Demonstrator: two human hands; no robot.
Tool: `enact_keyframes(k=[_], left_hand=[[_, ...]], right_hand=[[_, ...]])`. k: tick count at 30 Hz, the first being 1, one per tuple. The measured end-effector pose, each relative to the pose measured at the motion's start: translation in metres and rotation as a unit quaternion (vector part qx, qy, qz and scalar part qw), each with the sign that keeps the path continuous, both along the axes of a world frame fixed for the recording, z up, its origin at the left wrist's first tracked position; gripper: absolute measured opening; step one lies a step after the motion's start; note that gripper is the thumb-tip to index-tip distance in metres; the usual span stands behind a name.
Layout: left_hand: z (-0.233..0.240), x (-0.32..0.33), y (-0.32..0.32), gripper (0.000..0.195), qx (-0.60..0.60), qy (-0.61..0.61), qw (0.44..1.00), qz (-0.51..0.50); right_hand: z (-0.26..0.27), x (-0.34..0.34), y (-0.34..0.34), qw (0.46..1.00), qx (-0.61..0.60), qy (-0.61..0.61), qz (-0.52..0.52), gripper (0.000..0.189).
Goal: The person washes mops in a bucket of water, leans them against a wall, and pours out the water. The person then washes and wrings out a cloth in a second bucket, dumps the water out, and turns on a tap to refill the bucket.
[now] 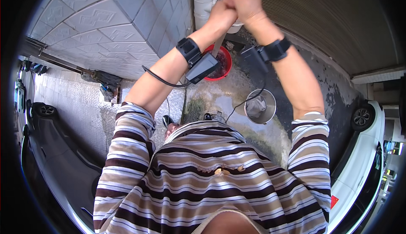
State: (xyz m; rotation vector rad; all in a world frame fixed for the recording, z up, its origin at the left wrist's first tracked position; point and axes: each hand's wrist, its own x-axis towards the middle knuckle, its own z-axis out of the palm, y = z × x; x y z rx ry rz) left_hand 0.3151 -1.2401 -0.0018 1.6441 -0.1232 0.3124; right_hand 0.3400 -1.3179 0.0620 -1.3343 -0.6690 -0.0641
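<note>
At the top of the view my left hand [223, 16] and my right hand [243, 2] are close together and partly blurred. Both are curled around what looks like a greyish pole [218, 45]. It slants down from my left hand into a red bucket [230, 63] holding dark, wet-looking contents. What exactly the pole belongs to is unclear. The tips of my right hand's fingers are hard to make out near the frame's upper edge. On the ground nearer me stands a metal bucket [273, 102] with a crumpled grey cloth or bag [255, 106] inside.
White drainpipes [203, 7] rise beside a tiled wall corner [139, 21]. A ribbed shutter [317, 9] stands at right. The concrete ground [234, 91] is wet. A dark car [60, 164] is at left, a white car [358, 170] at right. Cables hang from black wrist devices [202, 68].
</note>
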Motion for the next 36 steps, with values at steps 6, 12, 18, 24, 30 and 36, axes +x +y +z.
enact_keyframes(k=[6, 12, 18, 24, 30, 36], left_hand=[[0.096, -0.013, -0.019, 0.008, -0.093, -0.201, 0.975, 0.019], [0.087, -0.041, -0.027, 0.019, -0.204, -0.209, 0.956, 0.008], [-0.042, -0.004, -0.007, 0.012, -0.121, -0.165, 0.975, 0.090], [-0.109, 0.010, 0.008, 0.033, 0.067, -0.057, 0.996, -0.024], [-0.189, 0.004, 0.025, 0.033, 0.141, -0.019, 0.989, -0.041], [-0.158, 0.004, 0.025, 0.033, 0.077, -0.077, 0.993, -0.036]], right_hand=[[0.130, -0.057, -0.010, 0.997, 0.031, -0.018, 0.067, 0.025], [0.100, -0.053, -0.008, 0.990, 0.031, -0.037, 0.132, 0.028], [-0.036, -0.007, 0.004, 0.997, -0.051, -0.048, 0.029, 0.024], [-0.121, 0.010, 0.004, 0.998, -0.066, 0.017, -0.009, 0.026], [-0.183, -0.005, 0.010, 0.988, -0.152, 0.009, -0.007, 0.025], [-0.149, -0.009, 0.012, 0.990, -0.126, 0.058, 0.019, 0.024]])
